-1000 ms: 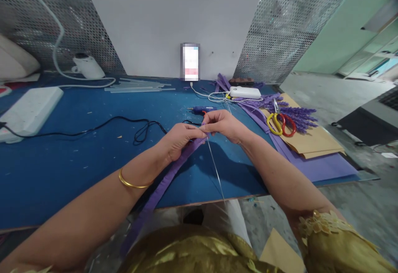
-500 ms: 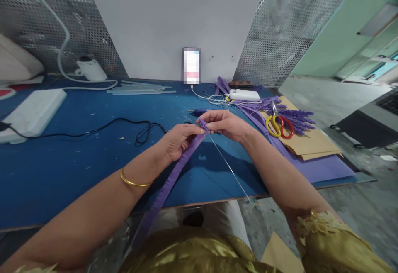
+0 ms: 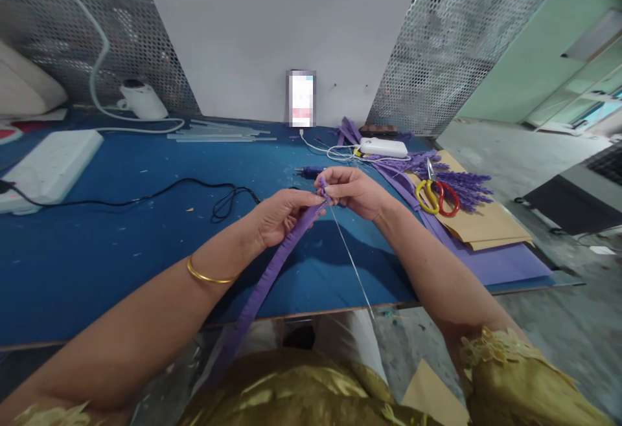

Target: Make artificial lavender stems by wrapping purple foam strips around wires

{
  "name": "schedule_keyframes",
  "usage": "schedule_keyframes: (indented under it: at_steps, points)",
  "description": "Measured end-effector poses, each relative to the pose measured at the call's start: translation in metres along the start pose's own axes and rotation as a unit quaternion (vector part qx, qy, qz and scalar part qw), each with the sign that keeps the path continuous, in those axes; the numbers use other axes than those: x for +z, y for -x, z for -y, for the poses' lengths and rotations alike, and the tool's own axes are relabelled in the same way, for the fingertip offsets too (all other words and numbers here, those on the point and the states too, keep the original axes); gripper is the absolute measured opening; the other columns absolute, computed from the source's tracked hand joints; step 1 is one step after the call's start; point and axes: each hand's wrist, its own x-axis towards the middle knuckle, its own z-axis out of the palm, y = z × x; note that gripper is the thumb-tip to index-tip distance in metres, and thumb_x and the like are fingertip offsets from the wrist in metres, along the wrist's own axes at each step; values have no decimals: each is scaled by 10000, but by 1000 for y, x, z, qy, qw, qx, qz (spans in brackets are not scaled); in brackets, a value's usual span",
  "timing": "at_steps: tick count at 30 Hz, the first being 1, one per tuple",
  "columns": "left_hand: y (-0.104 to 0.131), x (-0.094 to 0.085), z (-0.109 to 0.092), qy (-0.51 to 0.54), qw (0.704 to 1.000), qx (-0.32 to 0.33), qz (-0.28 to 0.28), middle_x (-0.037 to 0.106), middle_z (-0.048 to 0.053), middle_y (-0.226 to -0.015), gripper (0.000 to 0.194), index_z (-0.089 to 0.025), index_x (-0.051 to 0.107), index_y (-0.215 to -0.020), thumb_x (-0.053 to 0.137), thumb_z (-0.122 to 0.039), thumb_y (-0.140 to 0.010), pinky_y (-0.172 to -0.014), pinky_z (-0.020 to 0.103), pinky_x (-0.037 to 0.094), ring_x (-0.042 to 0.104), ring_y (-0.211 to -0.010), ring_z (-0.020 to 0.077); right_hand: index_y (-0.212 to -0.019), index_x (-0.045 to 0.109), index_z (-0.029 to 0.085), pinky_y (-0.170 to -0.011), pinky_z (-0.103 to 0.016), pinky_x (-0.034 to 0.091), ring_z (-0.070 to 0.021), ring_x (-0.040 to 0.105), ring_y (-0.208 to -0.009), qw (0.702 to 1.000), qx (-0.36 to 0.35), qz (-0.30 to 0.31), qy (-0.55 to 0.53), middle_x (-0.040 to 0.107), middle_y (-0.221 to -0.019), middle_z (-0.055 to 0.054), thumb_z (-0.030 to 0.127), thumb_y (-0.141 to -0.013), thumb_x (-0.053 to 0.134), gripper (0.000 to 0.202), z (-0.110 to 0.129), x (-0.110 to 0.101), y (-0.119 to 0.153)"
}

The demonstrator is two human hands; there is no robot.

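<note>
A long purple paper strip [image 3: 275, 267] runs from my fingers down over the table edge towards my lap. My left hand [image 3: 291, 215] pinches the strip near its upper end. Right beside it, my right hand [image 3: 354, 191] is closed on the small gathered purple tip [image 3: 322, 184], thumb and fingertips almost meeting my left thumb. From this bunch a thin wire [image 3: 352, 261] slants down to the right, past the table's front edge. Just behind my hands lies a dark blue glue gun [image 3: 311, 172], partly covered by my right fingers.
Scissors [image 3: 431, 196] with yellow and red handles lie on brown paper [image 3: 486, 225] beside purple flower sprigs [image 3: 466, 186]. A power bank [image 3: 383, 148], a propped phone [image 3: 302, 99], clear glue sticks [image 3: 218, 132], a power strip [image 3: 53, 170] and a black cable [image 3: 146, 197] are on the blue table [image 3: 121, 270].
My hands stay together at the strip's tip, with the right fingers slightly shifted around the gathered end. The wire's lower end has swung a little left. The camera view has shifted slightly.
</note>
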Motion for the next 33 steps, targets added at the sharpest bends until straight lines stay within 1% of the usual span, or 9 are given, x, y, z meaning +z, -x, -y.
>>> schedule_keyframes:
  at_steps: [3, 9, 12, 16, 19, 24, 27, 30, 33]
  points:
    - [-1, -2, -1, -11, 1000, -19, 4, 672, 51, -639, 138, -123, 749, -733, 717, -239, -666, -487, 217, 415, 543, -529, 109, -813, 698, 171, -488, -191, 385, -76, 528, -561, 1000, 8, -7, 1, 658, -699, 14, 280, -641, 835, 245, 1, -2, 0]
    - [-1, -1, 3, -74, 996, 47, 6, 677, 37, -623, 134, -138, 754, -671, 772, -258, -615, -491, 228, 386, 538, -534, 114, -760, 669, 156, -508, -184, 408, -68, 532, -555, 1000, 22, 9, -2, 649, -672, 23, 237, -626, 836, 230, 2, -2, 1]
    - [0, 0, 5, -95, 995, 40, 11, 639, 22, -554, 128, -143, 742, -612, 771, -268, -619, -480, 229, 367, 502, -490, 101, -722, 655, 156, -530, -193, 427, -78, 550, -567, 999, 36, 23, 10, 648, -647, 25, 217, -624, 826, 207, 3, -1, 3]
    - [0, 2, 7, -109, 994, 30, 12, 641, 30, -553, 102, -145, 738, -587, 759, -241, -614, -467, 218, 352, 508, -486, 95, -691, 641, 156, -526, -208, 418, -88, 554, -552, 997, 51, 38, 41, 643, -620, 23, 208, -629, 807, 185, 5, 0, 4]
    - [-2, 2, 9, -104, 994, 29, 10, 641, 33, -557, 91, -145, 738, -581, 750, -230, -608, -441, 205, 319, 504, -482, 86, -667, 635, 154, -525, -207, 396, -86, 547, -549, 996, 40, 23, 70, 629, -599, 31, 195, -611, 813, 192, 6, 1, 4]
    - [-5, 0, 10, -98, 994, 36, -13, 628, 26, -550, 130, -137, 757, -634, 752, -262, -599, -373, 211, 175, 397, -422, 57, -646, 593, 157, -533, -215, 367, -89, 531, -557, 994, 23, -27, 101, 598, -581, 35, 206, -618, 816, 230, 6, 6, 5]
    - [-6, 1, 8, -84, 996, 10, -13, 636, 33, -558, 138, -127, 759, -652, 738, -250, -591, -376, 212, 220, 407, -425, 64, -633, 568, 162, -531, -219, 356, -92, 531, -550, 993, 21, -46, 110, 581, -563, 40, 211, -611, 814, 251, 4, 8, 4]
    - [-4, 2, 7, -67, 998, -8, -7, 661, 43, -583, 148, -132, 763, -676, 697, -232, -589, -417, 217, 331, 486, -465, 95, -626, 556, 168, -520, -222, 342, -90, 514, -525, 992, 16, -50, 114, 575, -542, 47, 218, -606, 810, 260, 3, 9, 4]
    - [-3, 2, 7, -61, 998, 12, -4, 713, 51, -663, 176, -149, 778, -707, 694, -234, -577, -521, 227, 446, 593, -576, 137, -625, 551, 171, -516, -226, 324, -88, 490, -512, 992, 6, -52, 115, 569, -536, 52, 212, -606, 794, 247, 2, 9, 3]
